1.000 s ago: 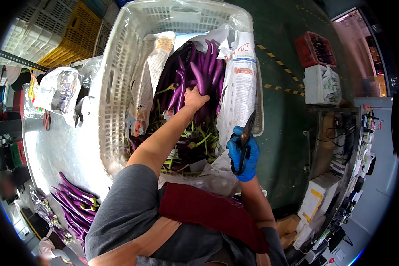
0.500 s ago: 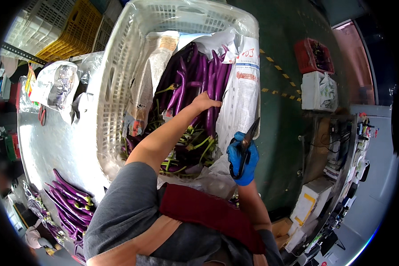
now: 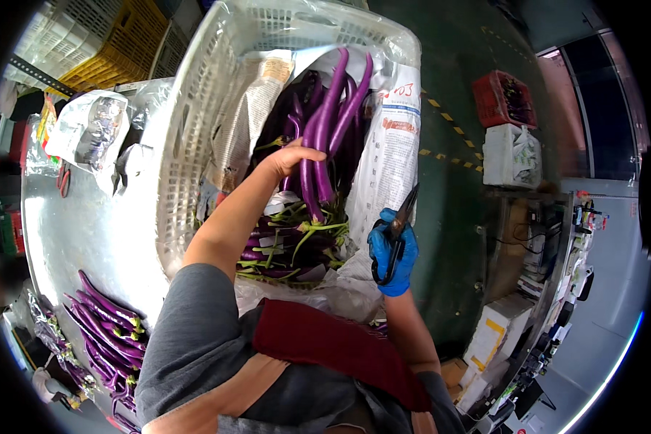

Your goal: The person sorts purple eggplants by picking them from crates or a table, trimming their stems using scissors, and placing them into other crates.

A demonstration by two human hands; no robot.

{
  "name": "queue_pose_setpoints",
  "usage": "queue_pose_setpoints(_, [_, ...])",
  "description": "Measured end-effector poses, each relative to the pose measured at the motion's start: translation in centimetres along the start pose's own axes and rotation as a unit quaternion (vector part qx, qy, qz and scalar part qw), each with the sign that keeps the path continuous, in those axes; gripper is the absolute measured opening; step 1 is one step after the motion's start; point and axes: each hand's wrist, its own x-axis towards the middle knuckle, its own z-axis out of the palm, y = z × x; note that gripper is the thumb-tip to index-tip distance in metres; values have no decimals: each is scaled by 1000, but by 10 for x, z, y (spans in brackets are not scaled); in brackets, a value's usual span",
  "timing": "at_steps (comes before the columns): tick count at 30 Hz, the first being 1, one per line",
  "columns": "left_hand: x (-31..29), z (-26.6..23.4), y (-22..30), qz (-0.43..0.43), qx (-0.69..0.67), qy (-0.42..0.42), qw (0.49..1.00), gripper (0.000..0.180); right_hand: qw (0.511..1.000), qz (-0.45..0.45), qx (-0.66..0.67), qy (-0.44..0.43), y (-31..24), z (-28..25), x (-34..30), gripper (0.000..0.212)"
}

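Observation:
Long purple eggplants fill a white slatted plastic crate (image 3: 177,173) lined with printed newspaper (image 3: 392,137). Over the pile my bare left hand (image 3: 294,156) is closed around a few eggplants (image 3: 321,137), whose tips point to the far end and whose green stems hang toward me. More eggplants (image 3: 296,242) with green stems lie in the crate's near part, beneath the held ones. At the crate's right side my right hand (image 3: 393,253), in a blue glove, grips dark-bladed pruning shears (image 3: 403,220), blades pointing up and away from the eggplants.
A metal table (image 3: 72,231) carries the crate, with a heap of eggplants (image 3: 108,340) at its near left. Red-handled scissors (image 3: 64,179) and plastic bags (image 3: 90,130) lie farther left. Stacked crates (image 3: 116,43) stand at far left; a red crate (image 3: 503,101) and white box (image 3: 510,159) sit right.
My left hand has lifted eggplants off the pile and drawn them left and toward me. My right hand holds the shears in nearly the same place.

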Motion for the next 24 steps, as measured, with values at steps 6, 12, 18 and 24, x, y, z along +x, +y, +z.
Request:
queue_pose_setpoints(6, [-46,35,83,192,-29,-52,980,70,1000,12,12,-5,0,10,3,33])
queue_pose_setpoints(12, [-90,81,137,337,-3,-107,935,77,980,33,123,-150,8,-18,13,32])
queue_pose_setpoints(18, [-139,141,186,403,236,55,882,54,974,-149,-133,-104,-7,17,-1,26])
queue_pose_setpoints(24, [-152,226,165,509,618,115,588,66,978,-112,-21,-177,-80,67,20,31])
